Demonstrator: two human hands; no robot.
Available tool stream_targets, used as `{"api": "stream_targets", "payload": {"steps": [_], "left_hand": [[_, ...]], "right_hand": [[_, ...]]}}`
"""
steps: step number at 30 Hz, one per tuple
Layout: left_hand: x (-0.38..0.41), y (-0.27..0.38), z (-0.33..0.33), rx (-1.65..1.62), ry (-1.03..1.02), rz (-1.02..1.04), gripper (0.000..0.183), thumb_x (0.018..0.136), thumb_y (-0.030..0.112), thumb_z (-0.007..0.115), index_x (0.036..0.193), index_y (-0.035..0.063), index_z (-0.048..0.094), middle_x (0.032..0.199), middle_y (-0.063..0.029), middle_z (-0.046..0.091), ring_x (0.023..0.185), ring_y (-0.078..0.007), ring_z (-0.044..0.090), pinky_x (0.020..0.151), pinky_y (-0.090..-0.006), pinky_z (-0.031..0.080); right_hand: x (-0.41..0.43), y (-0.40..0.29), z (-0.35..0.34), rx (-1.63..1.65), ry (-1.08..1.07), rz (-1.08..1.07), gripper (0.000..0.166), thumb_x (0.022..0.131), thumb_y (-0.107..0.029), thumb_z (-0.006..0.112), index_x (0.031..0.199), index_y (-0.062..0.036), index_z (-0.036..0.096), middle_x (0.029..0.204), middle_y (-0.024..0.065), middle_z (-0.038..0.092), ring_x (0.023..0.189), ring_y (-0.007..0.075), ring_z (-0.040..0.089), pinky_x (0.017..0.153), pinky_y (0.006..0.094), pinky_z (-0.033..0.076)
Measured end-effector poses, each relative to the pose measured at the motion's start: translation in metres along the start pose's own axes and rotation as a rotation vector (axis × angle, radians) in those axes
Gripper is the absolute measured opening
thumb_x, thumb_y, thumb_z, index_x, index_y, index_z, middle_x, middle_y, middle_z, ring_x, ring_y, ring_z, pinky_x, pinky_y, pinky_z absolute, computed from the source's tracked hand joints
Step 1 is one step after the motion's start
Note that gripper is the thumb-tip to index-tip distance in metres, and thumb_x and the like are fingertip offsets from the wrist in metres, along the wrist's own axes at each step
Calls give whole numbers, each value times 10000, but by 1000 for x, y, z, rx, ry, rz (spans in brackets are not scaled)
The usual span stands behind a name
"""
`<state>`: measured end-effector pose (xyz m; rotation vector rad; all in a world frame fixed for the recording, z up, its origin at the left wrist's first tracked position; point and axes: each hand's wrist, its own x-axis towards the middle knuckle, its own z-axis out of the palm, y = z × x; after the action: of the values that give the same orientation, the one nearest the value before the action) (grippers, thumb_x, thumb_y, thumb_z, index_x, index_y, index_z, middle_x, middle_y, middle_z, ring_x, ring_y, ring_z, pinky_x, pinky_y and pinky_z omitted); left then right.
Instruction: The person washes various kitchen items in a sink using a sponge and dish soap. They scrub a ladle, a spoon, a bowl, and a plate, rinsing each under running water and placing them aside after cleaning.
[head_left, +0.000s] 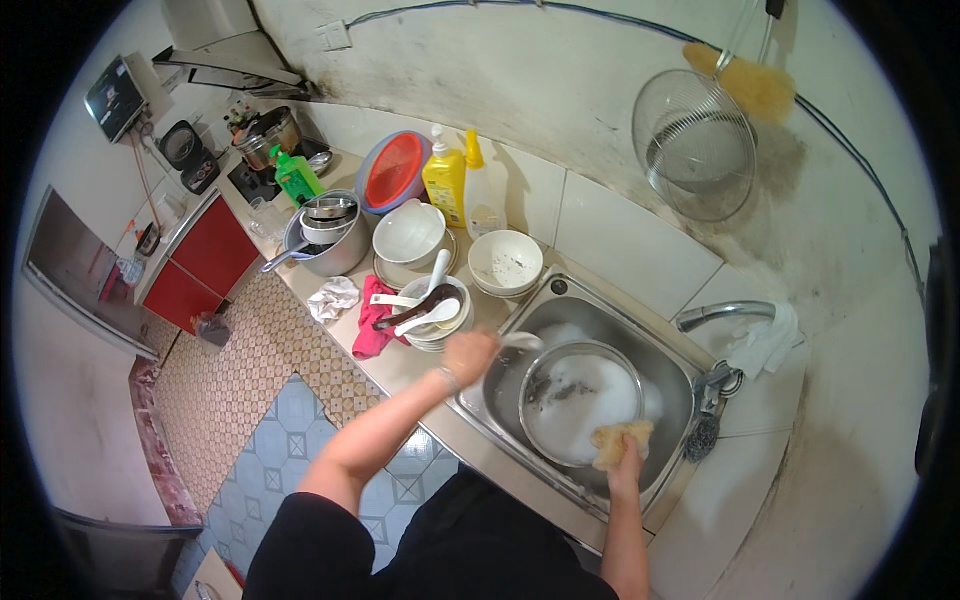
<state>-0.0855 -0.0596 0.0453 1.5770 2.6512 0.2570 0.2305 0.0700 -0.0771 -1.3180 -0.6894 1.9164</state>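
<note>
My left hand (470, 357) grips a white soup spoon (523, 341), whose bowl end points over the left rim of the steel sink (667, 352). A yellowish scrubbing cloth or loofah (622, 441) is held in my right hand (628, 465), at the near right rim of a round metal basin (526, 420). The basin sits inside the sink, with white suds and dark bits in its water. Left of my left hand, white spoons (429, 319) and a brown ladle-like spoon (420, 306) rest on stacked white bowls (429, 345).
White bowls (505, 262) stand by the sink's back left corner. Behind are a yellow pump bottle (445, 184), a spray bottle (484, 202) and a pot of nested pans (352, 251). A faucet (724, 313) and steel wool (702, 437) are right. A wire strainer (694, 146) hangs above.
</note>
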Motion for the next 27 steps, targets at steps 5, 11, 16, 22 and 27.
{"api": "stream_targets", "payload": {"steps": [5, 11, 16, 22, 27], "left_hand": [[-16, -111, -26, 100, 20, -181, 188, 779, 208, 492, 713, 55, 578, 731, -150, 568, 667, -324, 570, 582, -421, 454], [-11, -134, -10, -16, -36, -234, 197, 754, 237, 545, 730, 44, 578, 716, -154, 571, 682, -320, 570, 597, -416, 449], [2, -95, -23, 282, 334, -55, 162, 692, 214, 578, 714, 54, 565, 733, -110, 523, 739, -264, 522, 634, -379, 407], [31, 28, 78, -311, -23, 430, 214, 733, 137, 534, 916, 26, 536, 940, -118, 498, 893, -264, 477, 745, -369, 388], [68, 85, 241, -265, -492, 41, 462, 791, 352, 481, 1094, 4, 465, 1143, -135, 410, 1077, -274, 393, 874, -370, 352]], "right_hand": [[12, 23, 2, 28, -7, 15, 393, 752, -150, 560, 1109, -34, 442, 994, 67, 528, 897, 211, 529, 753, 338, 453], [11, 26, 6, 40, 63, 77, 402, 713, -131, 590, 1080, -24, 468, 977, 67, 530, 865, 201, 537, 736, 318, 455], [0, 21, 7, 142, 67, 77, 388, 736, -111, 567, 1094, -17, 449, 985, 82, 528, 877, 218, 539, 742, 334, 465], [-5, 26, 10, 295, 168, 161, 379, 745, -90, 584, 1100, -49, 459, 1000, 66, 534, 896, 209, 538, 769, 315, 460], [-8, 32, 7, 357, 221, 126, 405, 759, -81, 543, 1138, -36, 408, 1046, 80, 498, 968, 221, 497, 821, 341, 427]]}}
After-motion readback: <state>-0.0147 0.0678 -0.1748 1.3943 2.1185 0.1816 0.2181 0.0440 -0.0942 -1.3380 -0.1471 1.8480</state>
